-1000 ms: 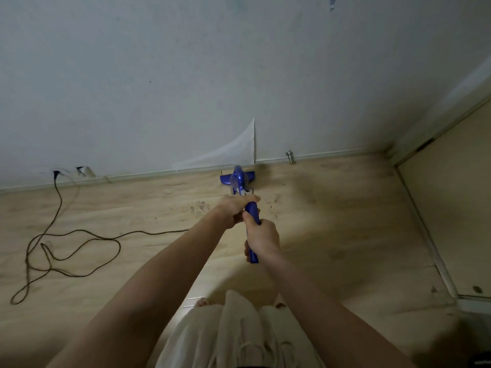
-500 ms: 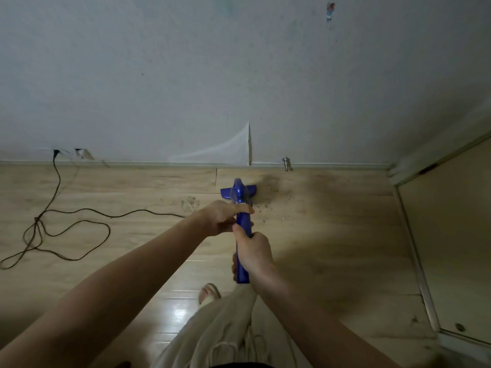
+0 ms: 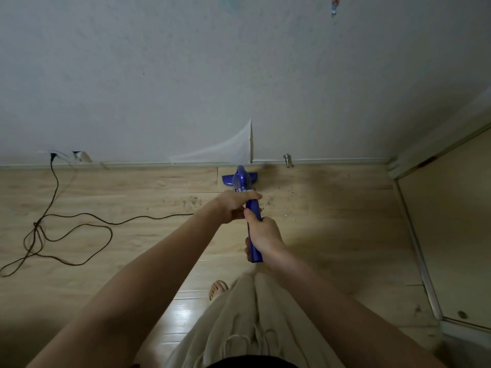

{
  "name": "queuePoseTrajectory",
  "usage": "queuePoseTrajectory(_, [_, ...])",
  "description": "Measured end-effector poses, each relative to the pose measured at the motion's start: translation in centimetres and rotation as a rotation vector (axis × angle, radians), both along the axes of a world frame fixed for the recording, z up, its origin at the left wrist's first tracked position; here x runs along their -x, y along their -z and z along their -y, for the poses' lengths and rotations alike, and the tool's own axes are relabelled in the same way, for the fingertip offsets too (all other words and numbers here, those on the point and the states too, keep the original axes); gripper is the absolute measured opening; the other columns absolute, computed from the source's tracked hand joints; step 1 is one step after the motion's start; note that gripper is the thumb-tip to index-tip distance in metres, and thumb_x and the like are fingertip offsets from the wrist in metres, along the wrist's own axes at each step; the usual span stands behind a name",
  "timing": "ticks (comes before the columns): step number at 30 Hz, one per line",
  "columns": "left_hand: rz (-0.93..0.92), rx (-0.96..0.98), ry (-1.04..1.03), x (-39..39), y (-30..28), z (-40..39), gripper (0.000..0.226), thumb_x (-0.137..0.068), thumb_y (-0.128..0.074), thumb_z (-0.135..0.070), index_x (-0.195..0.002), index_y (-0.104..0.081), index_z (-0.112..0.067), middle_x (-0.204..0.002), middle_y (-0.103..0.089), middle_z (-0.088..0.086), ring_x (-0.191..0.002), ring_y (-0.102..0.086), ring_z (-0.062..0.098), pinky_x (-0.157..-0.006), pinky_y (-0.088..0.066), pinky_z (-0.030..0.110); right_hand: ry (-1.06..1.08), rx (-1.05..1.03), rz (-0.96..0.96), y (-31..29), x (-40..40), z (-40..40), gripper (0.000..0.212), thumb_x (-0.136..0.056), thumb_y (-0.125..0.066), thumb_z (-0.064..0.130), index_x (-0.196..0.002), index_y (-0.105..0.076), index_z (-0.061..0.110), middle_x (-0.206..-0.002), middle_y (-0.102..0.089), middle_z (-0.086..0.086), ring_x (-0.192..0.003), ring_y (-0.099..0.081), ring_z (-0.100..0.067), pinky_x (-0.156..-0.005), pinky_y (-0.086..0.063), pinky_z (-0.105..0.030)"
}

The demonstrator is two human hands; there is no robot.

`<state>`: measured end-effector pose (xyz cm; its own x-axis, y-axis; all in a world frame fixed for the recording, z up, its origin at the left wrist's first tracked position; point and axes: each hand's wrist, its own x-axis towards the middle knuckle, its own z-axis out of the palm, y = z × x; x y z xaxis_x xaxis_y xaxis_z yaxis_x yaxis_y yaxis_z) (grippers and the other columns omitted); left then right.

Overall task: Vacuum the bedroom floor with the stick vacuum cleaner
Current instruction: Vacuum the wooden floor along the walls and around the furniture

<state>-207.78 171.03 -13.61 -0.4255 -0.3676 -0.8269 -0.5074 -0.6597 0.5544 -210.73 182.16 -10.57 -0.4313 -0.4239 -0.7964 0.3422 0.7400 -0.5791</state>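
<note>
A blue stick vacuum cleaner (image 3: 242,180) points away from me, its head on the wooden floor (image 3: 332,229) close to the white wall's skirting. My left hand (image 3: 233,207) grips the upper part of the blue handle, just below the motor body. My right hand (image 3: 263,236) grips the handle lower down, nearer to me, thumb up along it. Dark dust specks (image 3: 191,201) lie on the floor left and right of the vacuum.
A dark power cord (image 3: 66,227) loops over the floor at the left, plugged in at a wall socket (image 3: 53,156). Peeled wallpaper (image 3: 225,151) and a metal door stop (image 3: 288,160) sit at the skirting. A door and threshold (image 3: 451,235) stand at the right. My foot (image 3: 218,288) shows below.
The vacuum head has been pushed forward, closer to the skirting, after a pull back. Both hands keep the same grip. The view has levelled out, and the cord has shifted left in frame.
</note>
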Motion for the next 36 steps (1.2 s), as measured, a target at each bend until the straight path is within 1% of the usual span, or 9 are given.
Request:
queuePoseTrajectory(4, [-0.004,-0.042,0.094,-2.0,-0.2,1.0,0.030,-0.084,-0.070,-0.019,-0.105,-0.057,-0.001,-0.106,-0.066,0.019,-0.092,-0.066,0.024,-0.075,-0.058,0.028,-0.039,0.003,0.032,-0.9,-1.4,-0.1,0.033,-0.098,-0.045,0.048,-0.084,-0.044,0.019,-0.076,-0.056,-0.005,-0.064,-0.055,-0.017,-0.073,-0.052,-0.035])
queuePoseTrajectory(7, [-0.014,-0.054,0.096,-2.9,0.1,1.6,0.039,-0.084,-0.071,-0.021,-0.112,-0.057,0.003,-0.101,-0.068,0.018,-0.085,-0.069,0.022,-0.068,-0.058,0.026,-0.051,0.011,-0.003,-0.5,-2.5,0.5,0.032,-0.099,-0.044,0.048,-0.085,-0.045,0.018,-0.077,-0.057,-0.004,-0.063,-0.055,-0.016,-0.073,-0.053,-0.035])
queuePoseTrajectory(11, [-0.037,-0.052,0.040,-2.8,0.2,1.6,0.033,-0.087,-0.068,-0.019,-0.110,-0.055,0.001,-0.097,-0.065,0.015,-0.080,-0.067,0.019,-0.055,-0.056,0.023,-0.042,0.030,-0.016,0.7,-2.8,1.4,0.035,-0.099,-0.045,0.047,-0.087,-0.047,0.014,-0.073,-0.056,-0.006,-0.061,-0.055,-0.019,-0.071,-0.052,-0.038])
queuePoseTrajectory(15, [-0.021,-0.024,-0.042,-2.1,1.4,1.1,0.027,-0.088,-0.067,-0.016,-0.105,-0.055,0.000,-0.090,-0.062,0.013,-0.077,-0.065,0.020,-0.063,-0.056,0.028,-0.036,0.005,-0.050,2.1,-2.7,1.7,0.041,-0.098,-0.045,0.048,-0.083,-0.048,0.011,-0.067,-0.053,-0.005,-0.055,-0.053,-0.020,-0.066,-0.051,-0.037])
queuePoseTrajectory(18, [-0.006,-0.007,-0.012,-2.1,1.8,1.6,0.021,-0.089,-0.066,-0.017,-0.099,-0.055,-0.001,-0.088,-0.062,0.013,-0.076,-0.064,0.020,-0.067,-0.055,0.029,-0.057,-0.004,-0.060,2.7,-2.8,2.0,0.042,-0.098,-0.045,0.048,-0.079,-0.048,0.011,-0.064,-0.053,-0.005,-0.052,-0.053,-0.020,-0.060,-0.050,-0.034])
queuePoseTrajectory(25, [-0.026,-0.011,0.076,-3.3,2.1,2.5,0.037,-0.091,-0.064,-0.026,-0.112,-0.052,0.003,-0.094,-0.063,0.014,-0.079,-0.065,0.018,-0.065,-0.055,0.026,-0.111,-0.008,-0.062,2.9,-3.4,2.4,0.039,-0.099,-0.043,0.047,-0.080,-0.047,0.013,-0.069,-0.055,-0.005,-0.052,-0.054,-0.017,-0.060,-0.052,-0.033])
queuePoseTrajectory(27, [-0.050,-0.035,0.050,-3.3,2.2,2.3,0.042,-0.090,-0.065,-0.026,-0.116,-0.052,0.004,-0.096,-0.062,0.014,-0.079,-0.065,0.019,-0.064,-0.056,0.027,-0.122,-0.013,-0.059,2.9,-3.0,2.2,0.039,-0.098,-0.044,0.048,-0.084,-0.048,0.012,-0.070,-0.055,-0.005,-0.054,-0.053,-0.017,-0.063,-0.052,-0.034])
queuePoseTrajectory(31, [-0.079,-0.056,0.024,-2.7,2.3,1.4,0.040,-0.090,-0.065,-0.023,-0.116,-0.051,0.004,-0.097,-0.061,0.017,-0.079,-0.065,0.021,-0.061,-0.058,0.025,-0.150,-0.031,-0.051,2.4,-1.7,1.4,0.038,-0.099,-0.045,0.046,-0.099,-0.049,0.009,-0.072,-0.054,-0.006,-0.052,-0.052,-0.015,-0.051,-0.048,-0.027])
queuePoseTrajectory(36, [-0.086,-0.100,-0.106,-1.6,2.5,-0.5,0.026,-0.087,-0.069,-0.014,-0.103,-0.054,0.000,-0.092,-0.062,0.016,-0.076,-0.064,0.021,-0.056,-0.057,0.027,-0.213,-0.087,-0.106,1.9,-0.6,-0.1,0.042,-0.099,-0.042,0.048,-0.103,-0.049,0.007,-0.072,-0.056,-0.007,-0.049,-0.053,-0.015,-0.045,-0.045,-0.026])
